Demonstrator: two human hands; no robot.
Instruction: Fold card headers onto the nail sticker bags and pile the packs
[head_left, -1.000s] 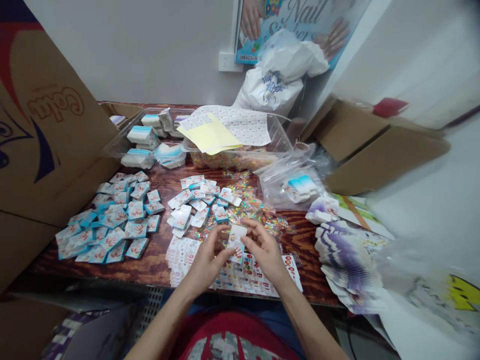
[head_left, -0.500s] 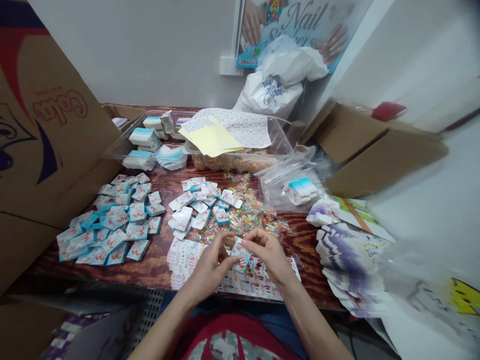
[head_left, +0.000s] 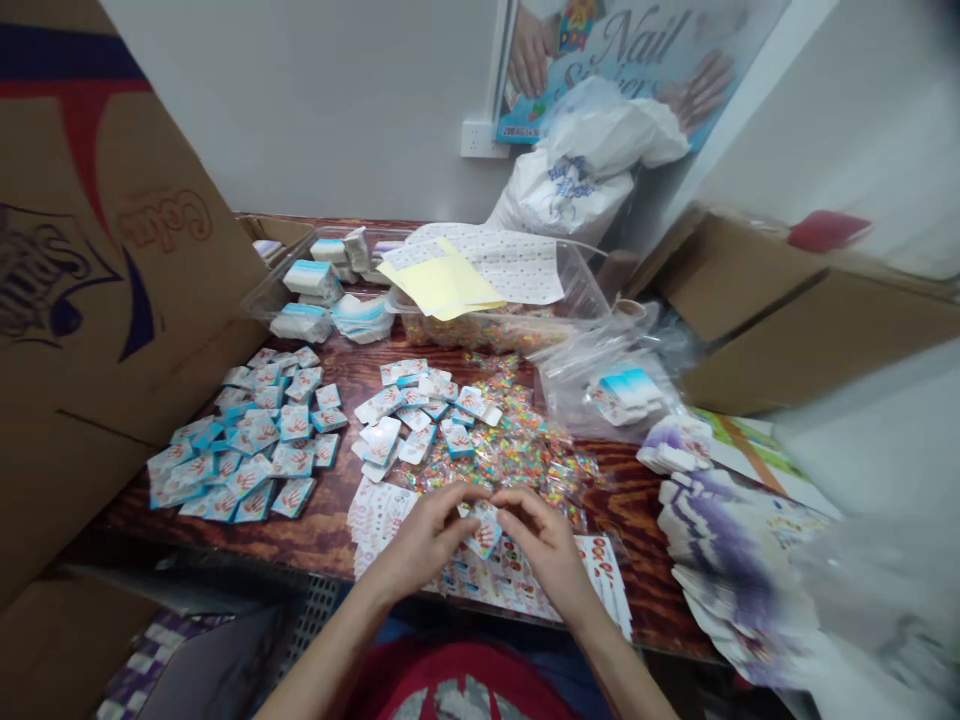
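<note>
My left hand (head_left: 427, 535) and my right hand (head_left: 544, 545) are both closed, pinching a small white-and-blue paper card (head_left: 484, 530) near the front edge of the dark wooden desk (head_left: 315, 530). A big heap of flat blue-edged cards (head_left: 247, 440) sits toward the left. Many shiny little plastic sticker bags (head_left: 517, 450) lie in the middle, so much work looks left.

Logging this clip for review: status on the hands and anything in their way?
Left hand and right hand both holding a small printed card. Nail sticker sheets directly beneath. Clear sticker packets spread just ahead.
</note>
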